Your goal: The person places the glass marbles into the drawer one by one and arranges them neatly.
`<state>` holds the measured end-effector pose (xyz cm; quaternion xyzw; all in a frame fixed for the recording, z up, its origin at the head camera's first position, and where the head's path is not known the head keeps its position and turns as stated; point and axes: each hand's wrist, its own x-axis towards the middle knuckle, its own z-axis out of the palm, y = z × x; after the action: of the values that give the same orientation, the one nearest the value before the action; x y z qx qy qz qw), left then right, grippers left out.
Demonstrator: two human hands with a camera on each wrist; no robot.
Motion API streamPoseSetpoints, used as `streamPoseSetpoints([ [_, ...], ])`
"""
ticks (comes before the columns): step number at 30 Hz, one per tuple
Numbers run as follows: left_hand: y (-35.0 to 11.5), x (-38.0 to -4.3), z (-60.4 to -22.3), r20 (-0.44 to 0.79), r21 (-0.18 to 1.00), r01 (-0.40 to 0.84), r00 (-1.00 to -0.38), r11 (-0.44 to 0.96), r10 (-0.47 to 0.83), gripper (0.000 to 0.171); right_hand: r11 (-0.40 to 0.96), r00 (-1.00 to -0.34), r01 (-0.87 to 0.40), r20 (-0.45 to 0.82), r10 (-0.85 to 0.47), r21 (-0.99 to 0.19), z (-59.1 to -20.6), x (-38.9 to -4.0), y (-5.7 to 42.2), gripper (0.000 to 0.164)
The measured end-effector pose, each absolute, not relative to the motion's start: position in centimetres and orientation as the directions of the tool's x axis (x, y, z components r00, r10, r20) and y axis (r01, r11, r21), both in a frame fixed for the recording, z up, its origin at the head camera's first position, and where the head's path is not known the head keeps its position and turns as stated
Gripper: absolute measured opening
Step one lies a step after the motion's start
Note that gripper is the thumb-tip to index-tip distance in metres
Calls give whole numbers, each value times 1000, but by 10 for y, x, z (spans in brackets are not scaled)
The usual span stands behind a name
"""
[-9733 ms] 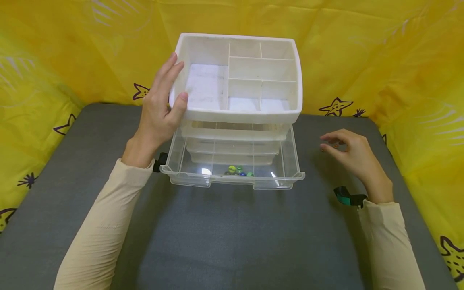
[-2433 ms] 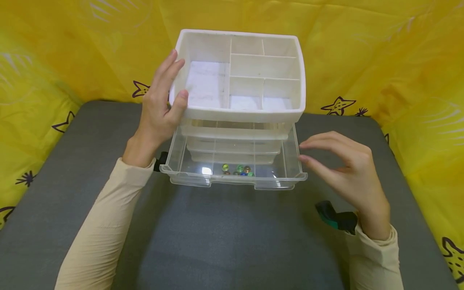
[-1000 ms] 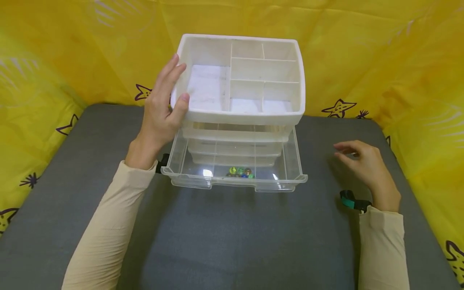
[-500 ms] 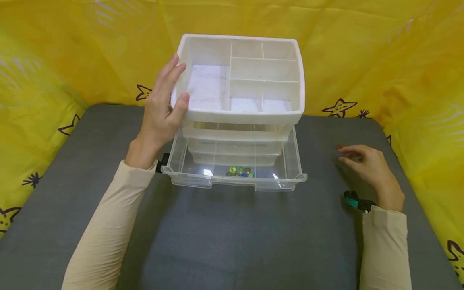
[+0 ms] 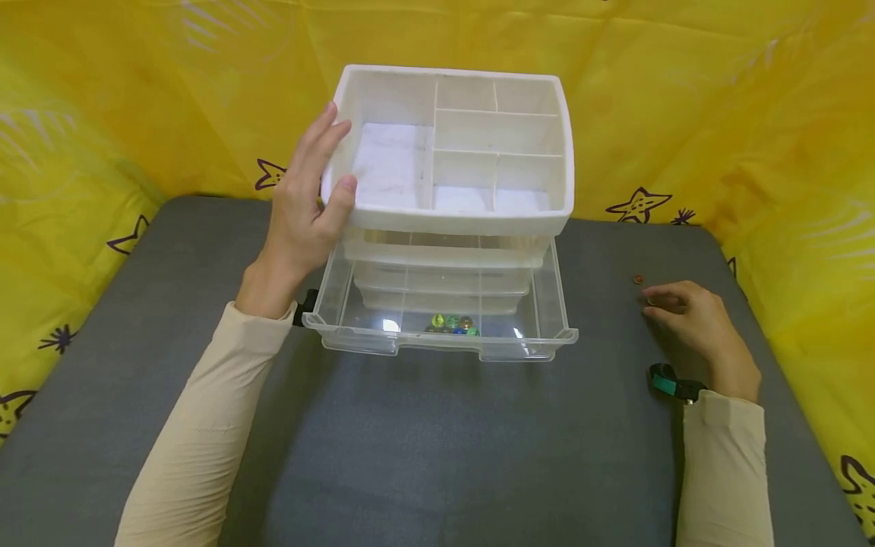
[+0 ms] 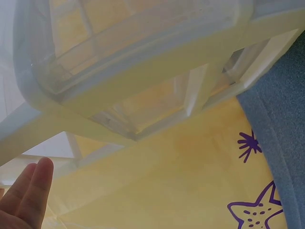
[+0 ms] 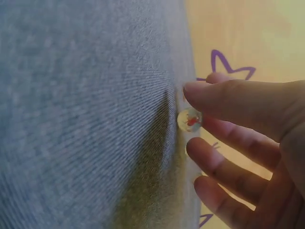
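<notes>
Right of the white organizer (image 5: 454, 220), a brown marble (image 5: 638, 279) is seen on the grey tabletop (image 5: 437, 448), just beside the right hand (image 5: 697, 323).
The organizer's left rim is touched by the left hand (image 5: 297, 216), its thumb and fingers spread wide. A narrow gap is formed by the right hand's thumb and fingers; from the wrist a clear marble (image 7: 189, 119) is seen there, but whether it is pinched, or is the same brown one, cannot be told. From the organizer's lower front a clear drawer (image 5: 516, 349) is extended, with coloured marbles (image 5: 438, 320) gathered by its front wall. Behind the organizer, yellow cloth (image 5: 451, 30) is hung.
</notes>
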<state>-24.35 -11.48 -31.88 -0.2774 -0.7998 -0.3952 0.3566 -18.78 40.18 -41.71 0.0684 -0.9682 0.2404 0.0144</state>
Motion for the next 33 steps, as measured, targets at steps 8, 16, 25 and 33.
streamPoseSetpoints([
  [8, -114, -243, -319, 791, 433, 728, -589, 532, 162, 57, 878, -991, -102, -33, -133, -467, -420, -189, 405, 34],
  [16, -114, -243, -318, 792, 441, 727, -591, 527, 153, 57, 896, -988, -79, -88, -130, -438, -418, -190, 407, 32],
  [25, -114, -243, -319, 789, 452, 724, -597, 521, 145, 57, 882, -987, -101, -61, -146, -459, -413, -190, 402, 29],
  [33, -114, -244, -319, 786, 452, 721, -600, 526, 148, 57, 870, -986, -104, -65, -154, -481, -402, -188, 394, 31],
])
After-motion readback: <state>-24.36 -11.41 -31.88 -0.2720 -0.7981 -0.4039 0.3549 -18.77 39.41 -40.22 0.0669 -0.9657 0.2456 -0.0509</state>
